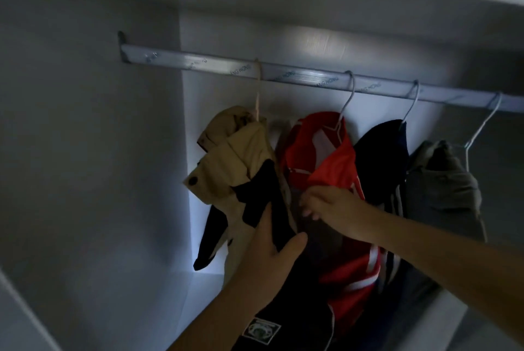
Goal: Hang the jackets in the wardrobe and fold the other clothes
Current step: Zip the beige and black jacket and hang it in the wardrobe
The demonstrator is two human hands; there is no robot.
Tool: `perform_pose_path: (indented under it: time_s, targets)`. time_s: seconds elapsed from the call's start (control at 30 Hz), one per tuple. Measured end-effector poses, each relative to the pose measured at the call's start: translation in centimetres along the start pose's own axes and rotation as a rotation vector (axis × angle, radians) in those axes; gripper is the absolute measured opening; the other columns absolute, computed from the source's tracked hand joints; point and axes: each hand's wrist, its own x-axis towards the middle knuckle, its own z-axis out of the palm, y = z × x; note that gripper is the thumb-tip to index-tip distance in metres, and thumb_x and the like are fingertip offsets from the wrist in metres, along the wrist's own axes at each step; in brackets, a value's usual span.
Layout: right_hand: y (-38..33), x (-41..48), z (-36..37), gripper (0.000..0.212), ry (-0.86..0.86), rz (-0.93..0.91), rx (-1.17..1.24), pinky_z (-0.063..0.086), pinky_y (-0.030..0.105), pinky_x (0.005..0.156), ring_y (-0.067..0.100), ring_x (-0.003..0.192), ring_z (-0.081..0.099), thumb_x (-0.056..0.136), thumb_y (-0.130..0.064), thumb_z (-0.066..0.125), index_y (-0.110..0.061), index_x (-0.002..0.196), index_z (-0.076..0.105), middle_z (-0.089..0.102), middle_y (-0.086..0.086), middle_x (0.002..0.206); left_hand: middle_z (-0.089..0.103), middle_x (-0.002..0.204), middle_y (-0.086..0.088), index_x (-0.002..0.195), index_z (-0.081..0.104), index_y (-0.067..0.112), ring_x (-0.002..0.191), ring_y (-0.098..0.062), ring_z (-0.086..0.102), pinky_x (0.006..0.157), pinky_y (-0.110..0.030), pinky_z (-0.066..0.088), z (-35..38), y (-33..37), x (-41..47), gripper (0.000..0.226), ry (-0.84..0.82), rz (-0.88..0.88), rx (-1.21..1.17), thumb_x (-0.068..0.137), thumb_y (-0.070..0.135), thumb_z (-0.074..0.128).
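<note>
Leftmost on the rail, which slants from upper left down to the right: tan jacket with navy panels, on a pale hanger, long axis vertical, collar up, hem down; the left hand grips its navy front panel, thumb on the near side, fingers behind. Next, red jacket with white stripes on a wire hanger, likewise hanging lengthwise, collar open toward the camera; the right hand has its curled fingers pinching the front edge below the collar. Further right in the wardrobe: navy jacket, then grey jacket, slumped, both collar-up.
</note>
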Motion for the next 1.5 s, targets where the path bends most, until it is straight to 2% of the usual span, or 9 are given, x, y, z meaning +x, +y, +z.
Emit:
perform_pose_path:
  time_s: [0.13,0.37,0.47,0.6,0.7,0.93,1.1,1.3,1.5]
  targets:
    - [-2.4,1.5,0.7,0.025,-0.013,-0.057,0.108,0.047,0.018,0.08,0.01,0.096,0.06,0.092,-0.029,0.057,-0.016,0.113,0.056,0.063,-0.003,0.105,0.017,0.137,0.041,0.144,0.005,0.051,0.117,0.034,0.016,0.097,0.0,0.021,1.0,-2.5,-0.8,0.071,-0.214,0.035,0.071,0.091,0.046,0.052]
    - [1.1,1.4,0.3,0.047,0.24,-0.226,-0.284,0.049,0.027,0.071,0.024,0.077,0.064,0.092,-0.009,0.054,-0.012,0.136,0.04,0.066,0.013,0.092,0.058,0.094,-0.017,0.099,0.055,0.006,0.088,-0.029,0.062,0.062,-0.037,0.051,-5.5,-7.4,2.2,0.034,0.537,-0.04,0.222,0.077,0.028,0.068]
    - [3.1,0.7,0.0,0.07,0.424,-0.315,-0.568,0.052,0.034,0.078,0.035,0.094,0.063,0.078,-0.007,0.073,-0.013,0.14,0.041,0.058,0.02,0.118,0.062,0.11,-0.002,0.12,0.055,0.019,0.103,-0.018,0.061,0.083,-0.035,0.053,-7.5,-8.4,4.1,0.051,0.532,0.066,0.254,0.077,0.039,0.073]
    - [2.6,0.6,0.1,0.048,0.553,-0.496,-0.787,0.044,0.036,0.069,0.029,0.084,0.058,0.068,-0.004,0.071,-0.012,0.114,0.059,0.06,0.012,0.096,0.061,0.065,0.003,0.07,0.063,0.017,0.065,-0.014,0.06,0.065,-0.035,0.052,-5.6,-7.2,3.8,0.026,0.395,0.289,0.434,0.087,0.034,0.052]
    - [-0.2,0.7,1.5,0.022,0.481,-0.549,-0.609,0.04,0.029,0.065,0.016,0.068,0.059,0.075,-0.027,0.056,-0.015,0.091,0.066,0.061,-0.003,0.077,0.057,0.064,0.007,0.068,0.06,0.012,0.061,-0.007,0.053,0.061,-0.024,0.046,-4.6,-7.4,4.5,0.029,0.346,0.425,0.567,0.089,0.028,0.048]
    - [-3.1,2.6,5.1,0.083,0.325,-0.23,-0.538,0.042,0.036,0.078,0.023,0.089,0.063,0.063,-0.076,0.034,-0.02,0.12,0.056,0.066,0.0,0.099,0.057,0.109,0.003,0.112,0.054,0.009,0.094,-0.001,0.052,0.09,-0.021,0.043,-4.4,-9.4,5.9,0.025,0.351,0.254,0.344,0.09,0.019,0.052]
    - [-2.7,4.8,6.8,0.047,0.482,-0.226,-0.401,0.046,0.038,0.067,0.028,0.069,0.061,0.079,-0.048,0.033,-0.014,0.091,0.062,0.063,0.003,0.078,0.026,0.138,0.017,0.146,0.02,0.022,0.127,0.006,0.026,0.099,0.004,0.013,-4.8,-11.5,6.7,0.061,0.065,0.229,0.52,0.094,-0.001,0.042]
    - [-1.1,5.9,7.0,0.023,0.379,-0.011,0.306,0.045,0.012,0.066,0.009,0.072,0.056,0.098,-0.011,0.041,-0.014,0.079,0.054,0.057,-0.002,0.076,0.052,0.12,0.006,0.125,0.054,0.007,0.115,-0.013,0.05,0.1,-0.018,0.037,-5.6,-12.4,8.2,0.032,0.218,0.084,0.356,0.094,0.012,0.048]
    - [0.4,5.6,6.9,0.037,0.383,0.198,0.561,0.048,0.046,0.096,0.028,0.103,0.061,0.102,-0.029,0.037,-0.009,0.127,0.053,0.063,0.015,0.111,0.052,0.08,-0.002,0.088,0.056,0.008,0.073,-0.01,0.049,0.067,-0.019,0.041,-6.3,-10.9,9.6,0.012,0.29,-0.097,0.219,0.094,0.001,0.048]
